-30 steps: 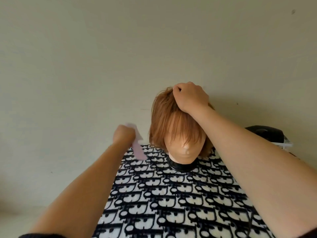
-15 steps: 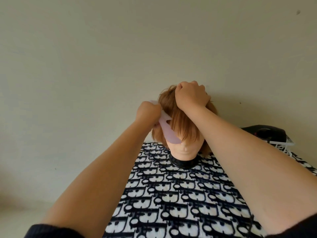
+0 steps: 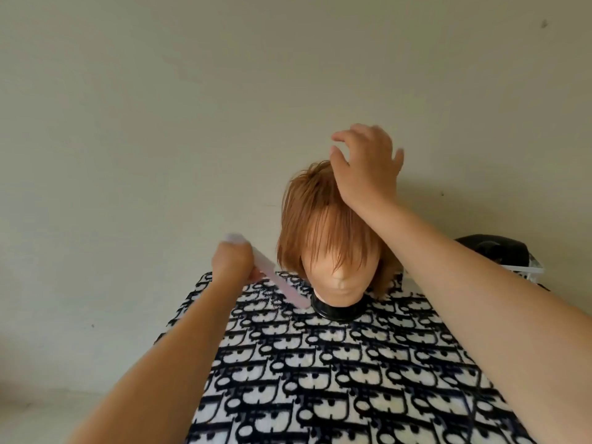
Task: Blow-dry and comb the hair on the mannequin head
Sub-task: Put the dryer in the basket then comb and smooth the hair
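Note:
The mannequin head [image 3: 339,277] stands upright on a black base [image 3: 336,310], with short ginger hair [image 3: 315,219] falling over its forehead and eyes. My left hand [image 3: 232,261] is closed around a pale pink comb [image 3: 278,285], held low at the head's left side, its tip near the base. My right hand [image 3: 365,168] hovers at the crown with fingers spread, palm touching the top of the hair. No hair dryer can be made out for certain.
A black-and-white patterned cloth [image 3: 336,373] covers the table. A black object [image 3: 493,251] sits in a white wire basket [image 3: 525,270] behind my right forearm. A plain pale wall stands close behind the head.
My left hand has drawn the comb down from the fringe to beside the neck. My right hand has opened from a fist on the crown and its fingers have lifted.

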Demonstrator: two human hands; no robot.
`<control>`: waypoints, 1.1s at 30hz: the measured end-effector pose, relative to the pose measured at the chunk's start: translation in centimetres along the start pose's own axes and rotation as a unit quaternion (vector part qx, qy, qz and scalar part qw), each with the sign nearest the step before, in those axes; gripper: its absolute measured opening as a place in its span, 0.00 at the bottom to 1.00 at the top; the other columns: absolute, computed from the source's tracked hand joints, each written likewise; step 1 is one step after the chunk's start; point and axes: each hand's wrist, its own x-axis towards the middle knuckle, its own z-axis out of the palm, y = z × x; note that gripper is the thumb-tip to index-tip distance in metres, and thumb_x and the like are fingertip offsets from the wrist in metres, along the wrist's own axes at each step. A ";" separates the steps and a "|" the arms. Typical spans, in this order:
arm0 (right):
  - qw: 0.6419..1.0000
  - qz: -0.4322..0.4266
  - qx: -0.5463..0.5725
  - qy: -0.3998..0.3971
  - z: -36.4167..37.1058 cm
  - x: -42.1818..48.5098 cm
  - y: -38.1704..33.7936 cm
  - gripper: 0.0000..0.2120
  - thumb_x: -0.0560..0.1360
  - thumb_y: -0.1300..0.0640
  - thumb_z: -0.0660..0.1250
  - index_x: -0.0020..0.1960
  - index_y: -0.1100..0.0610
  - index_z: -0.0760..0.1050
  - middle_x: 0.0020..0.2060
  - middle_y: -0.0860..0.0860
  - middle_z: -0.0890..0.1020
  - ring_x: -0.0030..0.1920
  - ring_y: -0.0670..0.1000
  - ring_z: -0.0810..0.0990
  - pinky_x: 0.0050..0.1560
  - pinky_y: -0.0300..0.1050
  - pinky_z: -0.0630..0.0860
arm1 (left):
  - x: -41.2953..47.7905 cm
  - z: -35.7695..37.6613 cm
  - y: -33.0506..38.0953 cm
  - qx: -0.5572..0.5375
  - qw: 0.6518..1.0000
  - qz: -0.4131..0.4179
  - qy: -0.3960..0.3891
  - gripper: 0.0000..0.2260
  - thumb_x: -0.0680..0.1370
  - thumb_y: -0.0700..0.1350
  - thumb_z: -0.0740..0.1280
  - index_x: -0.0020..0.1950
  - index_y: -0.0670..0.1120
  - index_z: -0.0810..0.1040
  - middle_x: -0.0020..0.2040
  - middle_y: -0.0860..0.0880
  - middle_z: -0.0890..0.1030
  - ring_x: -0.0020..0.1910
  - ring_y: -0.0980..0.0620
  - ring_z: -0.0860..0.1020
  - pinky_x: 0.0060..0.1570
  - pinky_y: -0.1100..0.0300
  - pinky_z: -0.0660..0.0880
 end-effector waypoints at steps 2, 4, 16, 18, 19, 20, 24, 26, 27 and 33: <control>0.993 -0.110 0.044 -0.002 -1.9 -1.1 -0.8 0.13 0.81 0.49 0.63 0.59 0.53 0.81 0.58 0.48 0.81 0.62 0.50 0.76 0.66 0.55 0.70 | -0.4 -1.4 3.6 -0.048 0.996 0.075 0.028 0.12 0.79 0.41 0.58 0.40 0.36 0.74 0.25 0.44 0.78 0.21 0.50 0.79 0.34 0.50 0.82; 0.970 -0.155 0.100 -0.159 -3.5 -2.7 -2.4 0.17 0.78 0.41 0.65 0.54 0.52 0.83 0.48 0.45 0.83 0.48 0.45 0.80 0.52 0.46 0.76 | -2.1 -2.3 6.8 -0.088 0.985 0.146 0.034 0.12 0.78 0.42 0.59 0.42 0.35 0.75 0.29 0.42 0.79 0.24 0.48 0.80 0.33 0.51 0.81; 0.980 -0.115 -0.063 -0.150 -7.5 0.8 2.9 0.09 0.83 0.57 0.61 0.49 0.57 0.78 0.43 0.53 0.80 0.45 0.55 0.79 0.38 0.45 0.67 | -4.6 -0.6 15.8 -0.047 0.930 0.362 0.038 0.21 0.78 0.59 0.53 0.53 0.44 0.76 0.48 0.49 0.81 0.46 0.50 0.78 0.51 0.47 0.77; 0.975 -0.136 -0.090 -0.151 -7.6 1.3 3.8 0.10 0.82 0.53 0.62 0.47 0.54 0.78 0.40 0.50 0.79 0.42 0.54 0.77 0.33 0.42 0.64 | -3.8 -0.5 16.6 -0.019 0.916 0.400 -0.012 0.22 0.80 0.59 0.52 0.55 0.48 0.79 0.55 0.52 0.79 0.55 0.53 0.75 0.57 0.51 0.72; 0.973 -0.148 -0.108 -0.143 -7.6 1.4 3.9 0.10 0.82 0.51 0.62 0.48 0.53 0.79 0.40 0.48 0.78 0.41 0.52 0.76 0.32 0.41 0.61 | -3.6 -0.2 17.2 0.006 0.913 0.403 -0.061 0.23 0.81 0.60 0.50 0.56 0.50 0.80 0.61 0.52 0.78 0.61 0.52 0.73 0.59 0.53 0.67; 0.969 -0.165 -0.128 -0.135 -7.2 1.4 3.8 0.10 0.82 0.50 0.61 0.50 0.52 0.80 0.39 0.48 0.78 0.40 0.52 0.76 0.31 0.41 0.60 | -3.4 0.0 17.6 0.040 0.912 0.393 -0.110 0.26 0.81 0.62 0.47 0.57 0.52 0.81 0.66 0.51 0.75 0.66 0.51 0.71 0.61 0.54 0.63; 0.946 -0.232 -0.160 -0.158 -6.6 0.5 3.7 0.11 0.83 0.51 0.60 0.51 0.51 0.80 0.43 0.49 0.82 0.44 0.54 0.80 0.38 0.44 0.65 | -3.0 1.2 18.4 0.185 0.895 0.314 -0.258 0.39 0.78 0.68 0.37 0.55 0.52 0.84 0.65 0.51 0.76 0.64 0.52 0.72 0.67 0.49 0.56; 0.929 -0.280 -0.167 -0.173 -6.8 -1.0 3.6 0.10 0.82 0.51 0.61 0.51 0.49 0.81 0.44 0.48 0.82 0.43 0.53 0.80 0.38 0.44 0.63 | -2.7 1.5 18.0 0.205 0.891 0.278 -0.295 0.41 0.77 0.69 0.36 0.54 0.50 0.84 0.61 0.50 0.78 0.61 0.52 0.73 0.64 0.53 0.57; 0.916 -0.311 -0.177 -0.182 -6.9 -2.1 3.6 0.09 0.81 0.52 0.62 0.51 0.50 0.81 0.43 0.48 0.82 0.42 0.53 0.79 0.36 0.44 0.64 | -2.6 1.6 17.7 0.199 0.892 0.271 -0.301 0.41 0.77 0.69 0.36 0.54 0.51 0.85 0.63 0.50 0.78 0.62 0.51 0.73 0.63 0.53 0.57; 0.791 -0.457 -0.210 -0.348 -6.6 -9.6 3.8 0.09 0.75 0.66 0.69 0.51 0.54 0.81 0.41 0.48 0.82 0.38 0.51 0.81 0.32 0.46 0.80 | -2.2 1.7 16.7 0.168 0.894 0.280 -0.307 0.39 0.77 0.69 0.36 0.56 0.53 0.84 0.70 0.48 0.72 0.69 0.49 0.68 0.67 0.52 0.54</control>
